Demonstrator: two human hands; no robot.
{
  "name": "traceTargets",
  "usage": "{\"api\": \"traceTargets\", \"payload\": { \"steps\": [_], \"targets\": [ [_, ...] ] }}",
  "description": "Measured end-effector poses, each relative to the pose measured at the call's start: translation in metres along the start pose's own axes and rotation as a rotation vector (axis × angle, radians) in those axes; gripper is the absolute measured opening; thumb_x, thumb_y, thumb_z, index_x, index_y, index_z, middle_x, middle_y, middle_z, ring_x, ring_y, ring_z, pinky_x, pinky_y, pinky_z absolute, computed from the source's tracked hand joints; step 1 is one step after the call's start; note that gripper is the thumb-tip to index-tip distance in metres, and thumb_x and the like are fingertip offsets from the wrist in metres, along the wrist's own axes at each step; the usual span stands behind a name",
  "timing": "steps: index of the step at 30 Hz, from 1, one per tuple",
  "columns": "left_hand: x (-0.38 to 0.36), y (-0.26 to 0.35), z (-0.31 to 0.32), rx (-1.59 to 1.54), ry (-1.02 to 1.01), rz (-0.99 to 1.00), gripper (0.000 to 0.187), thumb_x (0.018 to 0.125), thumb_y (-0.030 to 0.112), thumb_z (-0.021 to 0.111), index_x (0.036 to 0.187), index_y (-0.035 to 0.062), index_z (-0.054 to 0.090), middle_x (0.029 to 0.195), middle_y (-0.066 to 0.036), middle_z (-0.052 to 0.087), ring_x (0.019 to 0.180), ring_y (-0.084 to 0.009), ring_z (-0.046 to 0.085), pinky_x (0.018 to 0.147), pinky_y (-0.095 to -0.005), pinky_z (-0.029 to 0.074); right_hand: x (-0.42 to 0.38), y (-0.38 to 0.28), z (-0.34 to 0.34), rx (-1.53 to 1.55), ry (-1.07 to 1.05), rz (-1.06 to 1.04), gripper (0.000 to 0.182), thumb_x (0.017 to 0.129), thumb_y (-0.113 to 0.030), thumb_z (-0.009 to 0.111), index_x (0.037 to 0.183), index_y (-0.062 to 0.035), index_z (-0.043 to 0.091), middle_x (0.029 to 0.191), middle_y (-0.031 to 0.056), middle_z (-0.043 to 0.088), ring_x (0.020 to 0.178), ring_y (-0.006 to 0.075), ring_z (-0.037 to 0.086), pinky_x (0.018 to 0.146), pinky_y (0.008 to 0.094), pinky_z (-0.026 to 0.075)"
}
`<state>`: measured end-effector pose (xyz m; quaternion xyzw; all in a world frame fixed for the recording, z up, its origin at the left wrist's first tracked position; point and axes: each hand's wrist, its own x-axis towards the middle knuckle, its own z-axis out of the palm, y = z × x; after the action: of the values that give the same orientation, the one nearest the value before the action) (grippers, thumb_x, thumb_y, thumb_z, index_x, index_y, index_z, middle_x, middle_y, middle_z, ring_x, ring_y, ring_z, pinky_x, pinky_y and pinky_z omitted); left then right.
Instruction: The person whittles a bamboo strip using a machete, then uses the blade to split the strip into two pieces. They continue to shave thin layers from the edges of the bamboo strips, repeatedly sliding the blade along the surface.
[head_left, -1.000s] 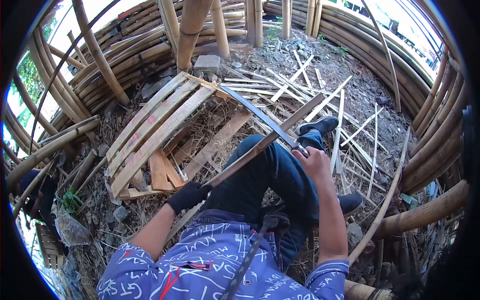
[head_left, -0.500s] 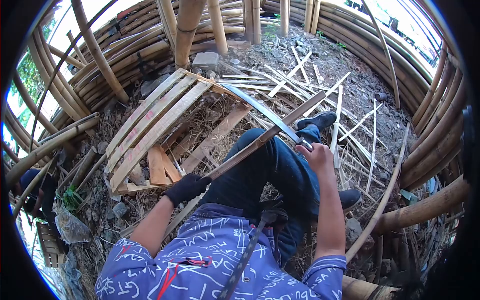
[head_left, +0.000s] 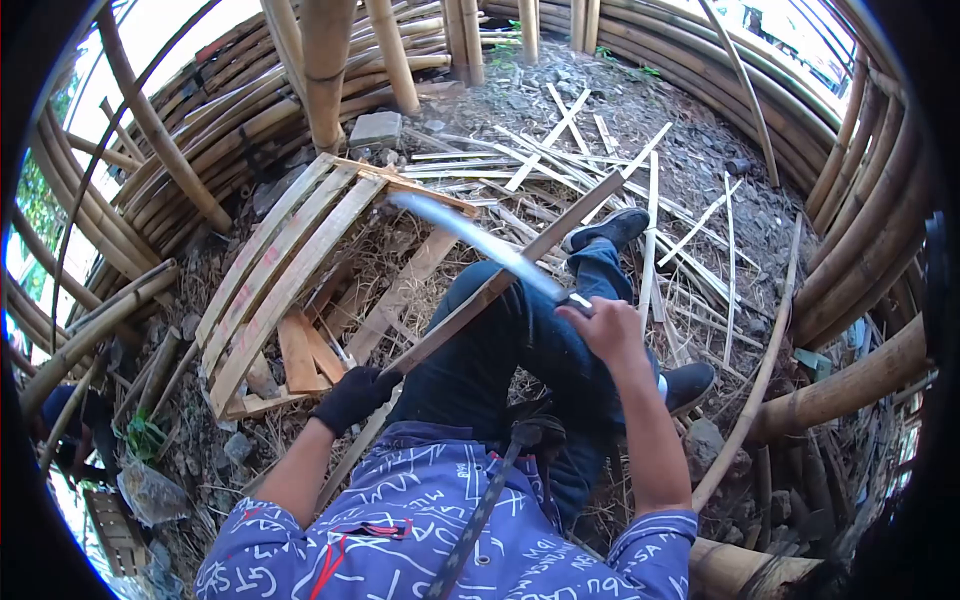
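Note:
My left hand point(head_left: 354, 400), in a black glove, is closed around the near end of a long split bamboo strip point(head_left: 455, 335). The strip slants up and away across my raised thigh, its far end beyond my knee. In my bare right hand point(head_left: 605, 330) is the dark handle of a machete point(head_left: 468, 234), fingers wrapped round it. The long blade, smeared by motion, points to the upper left and overlaps the strip near its middle.
A slatted wooden crate point(head_left: 285, 265) lies tilted at my left. Thin bamboo strips point(head_left: 545, 165) are scattered ahead. Bamboo poles point(head_left: 325, 70) stand at the back, near a grey block point(head_left: 376, 130). Another person point(head_left: 75, 430) is partly visible at far left.
The machete blade has swung slightly down and left along the strip and is now blurred. The whole view has shifted a little; both hands keep their hold.

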<state>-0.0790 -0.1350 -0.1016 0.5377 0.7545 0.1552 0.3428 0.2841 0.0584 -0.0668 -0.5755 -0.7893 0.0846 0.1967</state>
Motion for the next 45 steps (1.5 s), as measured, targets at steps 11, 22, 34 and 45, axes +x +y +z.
{"api": "traceTargets", "payload": {
  "steps": [11,22,34,45],
  "targets": [
    [-0.007,0.015,0.000,-0.029,0.070,0.072,0.051,0.093,0.047,0.054,0.081,-0.0012,0.067,0.068,-0.020,0.063,0.066,-0.0332,0.064,0.063,-0.0418,0.046,0.023,0.044,0.017,0.163,0.053,0.235,0.070,0.082,-0.069,0.056,0.074,0.0001,0.066,0.072,0.0243,0.065,0.076,0.0443,0.066,0.067,0.0521,0.051],
    [0.001,0.018,-0.010,0.038,0.032,0.011,0.050,0.094,0.048,0.054,0.083,0.0014,0.068,0.067,-0.019,0.064,0.063,-0.0331,0.065,0.057,-0.0415,0.045,0.027,0.045,0.031,0.083,-0.010,0.176,0.073,0.075,-0.074,0.059,0.071,-0.0013,0.066,0.069,0.0224,0.065,0.070,0.0425,0.066,0.064,0.0503,0.052],
    [0.004,0.024,-0.021,0.153,0.121,0.082,0.046,0.095,0.042,0.054,0.078,0.0014,0.065,0.067,-0.023,0.060,0.065,-0.0383,0.063,0.056,-0.0455,0.044,0.050,0.074,0.042,0.155,0.107,0.305,0.068,0.078,-0.069,0.061,0.074,-0.0012,0.067,0.072,0.0235,0.066,0.073,0.0425,0.066,0.067,0.0495,0.053],
    [0.006,0.020,-0.018,0.185,0.126,0.098,0.043,0.094,0.040,0.056,0.079,0.0011,0.066,0.066,-0.022,0.061,0.064,-0.0392,0.062,0.057,-0.0447,0.044,0.056,0.079,0.053,0.194,0.090,0.375,0.076,0.081,-0.073,0.054,0.071,0.0013,0.064,0.069,0.0249,0.064,0.074,0.0452,0.065,0.065,0.0521,0.050]
  ]
}}
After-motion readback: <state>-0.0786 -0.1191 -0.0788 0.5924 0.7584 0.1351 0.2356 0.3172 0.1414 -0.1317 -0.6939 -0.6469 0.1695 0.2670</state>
